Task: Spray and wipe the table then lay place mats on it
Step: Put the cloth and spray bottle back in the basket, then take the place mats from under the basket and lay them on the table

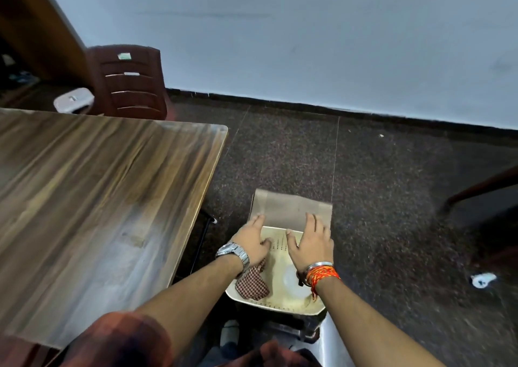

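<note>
- Head view: mat (291,207) draped over chair (280,306) back, beside table (98,198); no mat on the tabletop shown.
- Left hand (253,240), right hand (311,243): fingers fairly straight, resting on mat; no pinch seen.
- Cloth (252,282): on seat.
- Step, judged: mat being lifted or set down; unclear which.
- Writing: none legible.

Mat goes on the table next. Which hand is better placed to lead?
Left, likely. Left hand and right hand both rest on the beige rectangular place mat in the cream perforated basket, but the brown wooden table lies on the left hand's side; the right would cross over.
</note>
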### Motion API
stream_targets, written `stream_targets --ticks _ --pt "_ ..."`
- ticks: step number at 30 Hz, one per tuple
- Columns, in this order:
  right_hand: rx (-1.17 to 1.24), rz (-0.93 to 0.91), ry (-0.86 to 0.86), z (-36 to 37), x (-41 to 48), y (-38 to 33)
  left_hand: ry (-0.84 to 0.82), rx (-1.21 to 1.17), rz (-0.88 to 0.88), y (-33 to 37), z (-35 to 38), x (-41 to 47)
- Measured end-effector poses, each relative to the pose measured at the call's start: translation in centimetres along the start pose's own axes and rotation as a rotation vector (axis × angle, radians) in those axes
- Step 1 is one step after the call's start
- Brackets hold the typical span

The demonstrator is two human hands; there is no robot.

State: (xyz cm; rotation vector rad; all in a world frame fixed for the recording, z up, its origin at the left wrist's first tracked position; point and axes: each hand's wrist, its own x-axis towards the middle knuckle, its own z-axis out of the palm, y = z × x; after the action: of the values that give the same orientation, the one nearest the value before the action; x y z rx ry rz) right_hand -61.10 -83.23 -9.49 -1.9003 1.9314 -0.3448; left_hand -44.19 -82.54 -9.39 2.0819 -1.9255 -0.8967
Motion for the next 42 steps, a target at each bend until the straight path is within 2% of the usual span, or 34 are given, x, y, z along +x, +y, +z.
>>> stream_targets --ticks 6,12,27,36,42 --pt "-0.002 -0.168 0.072 -1.3 2.1 0.6 0.185 0.125 0.116 1.5 -1.1 0.9" --pt "-0.03 -0.173 0.098 -1.9 3.8 0.3 0.166 0.183 0.161 1.2 -2.2 3.4" --pt "-0.079 -0.034 -0.041 1.1 8.8 -0.6 -0.106 0.168 0.119 -1.7 -1.9 11.3" --pt "-0.009 0.131 -0.216 4.4 12.1 3.1 -0.281 0.118 -0.05 -3.9 1.3 15.6" --pt "-0.039 0.206 -0.321 7.0 15.7 6.3 -0.32 0.227 -0.05 -4.8 3.2 19.8"
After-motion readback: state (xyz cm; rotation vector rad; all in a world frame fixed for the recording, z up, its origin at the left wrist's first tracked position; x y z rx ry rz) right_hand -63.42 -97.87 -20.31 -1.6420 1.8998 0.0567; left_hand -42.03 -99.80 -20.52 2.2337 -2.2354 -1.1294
